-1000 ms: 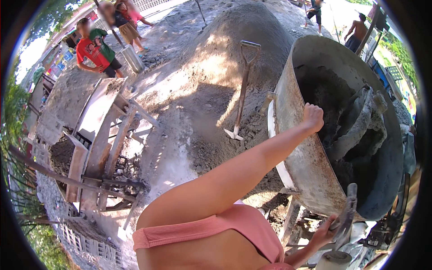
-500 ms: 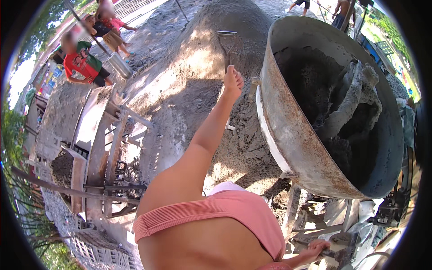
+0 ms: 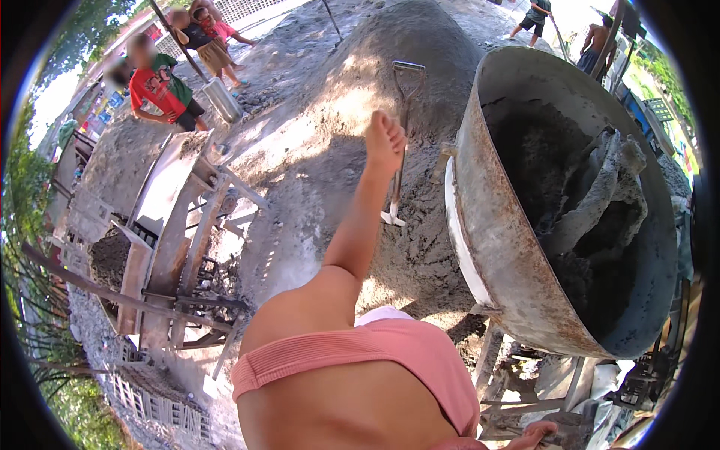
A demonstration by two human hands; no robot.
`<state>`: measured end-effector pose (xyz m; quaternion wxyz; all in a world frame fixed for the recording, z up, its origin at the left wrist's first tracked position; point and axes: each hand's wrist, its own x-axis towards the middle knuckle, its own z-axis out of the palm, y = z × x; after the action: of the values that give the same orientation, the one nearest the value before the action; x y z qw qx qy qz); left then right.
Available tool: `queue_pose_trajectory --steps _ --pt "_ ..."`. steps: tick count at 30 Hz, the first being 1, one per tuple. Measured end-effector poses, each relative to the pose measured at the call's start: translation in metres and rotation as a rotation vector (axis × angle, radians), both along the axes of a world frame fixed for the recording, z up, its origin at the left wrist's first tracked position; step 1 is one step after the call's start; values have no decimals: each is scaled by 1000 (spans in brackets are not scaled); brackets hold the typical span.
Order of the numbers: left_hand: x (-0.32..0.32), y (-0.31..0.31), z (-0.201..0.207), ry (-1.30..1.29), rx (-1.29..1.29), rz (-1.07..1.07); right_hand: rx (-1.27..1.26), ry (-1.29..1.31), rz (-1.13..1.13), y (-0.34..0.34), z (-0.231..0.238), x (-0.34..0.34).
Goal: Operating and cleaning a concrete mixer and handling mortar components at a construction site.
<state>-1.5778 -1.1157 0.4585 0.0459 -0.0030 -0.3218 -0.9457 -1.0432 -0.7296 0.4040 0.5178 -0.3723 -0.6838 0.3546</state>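
My left arm stretches forward, and my left hand (image 3: 385, 141) is closed in a loose fist with nothing visible in it. Just beside it stands a shovel (image 3: 405, 112) with a D-shaped handle, its shaft passing along the hand's right side; whether they touch is unclear. The shovel's pale lower end (image 3: 393, 219) meets wet grey mix on the ground. At the lower right my right hand (image 3: 534, 435) has curled fingers next to a grey, cement-crusted piece (image 3: 567, 429). The frame edge cuts that hand off, and what it grips is hidden.
A large rusty mixing drum (image 3: 510, 217) with grey mix and a crusted paddle (image 3: 600, 187) fills the right. Behind the shovel rises a grey sand mound (image 3: 420, 45). A wood-framed machine (image 3: 169, 232) stands left. Several people (image 3: 169, 82) are farther back, beside a metal cylinder (image 3: 223, 101).
The view has shifted, so the drum and people sit lower and farther right. The shovel, previously behind my left hand, now shows to its right. My right hand has dropped toward the lower edge.
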Motion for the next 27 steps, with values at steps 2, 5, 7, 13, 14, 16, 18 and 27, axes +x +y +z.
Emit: queue_pose_trajectory --steps 2,5,7,13,14,16,18,27 --pt "17 -13 19 53 -99 91 1 102 8 -9 24 3" --pt "42 -58 15 189 -94 184 -17 317 217 9 25 -2" --pt "34 -51 6 90 -100 126 24 317 347 15 20 13" --pt "5 -1 -4 74 -37 34 -181 327 186 -31 49 -31" --pt "6 2 -4 69 -56 37 -173 321 177 -33 50 -29" --pt "3 5 -8 72 -48 34 -193 356 124 -40 46 -25" --pt "2 5 -16 74 -42 24 -187 329 141 -40 37 -16" --pt "12 18 -17 79 -68 -34 -63 256 -29 -50 20 -8"
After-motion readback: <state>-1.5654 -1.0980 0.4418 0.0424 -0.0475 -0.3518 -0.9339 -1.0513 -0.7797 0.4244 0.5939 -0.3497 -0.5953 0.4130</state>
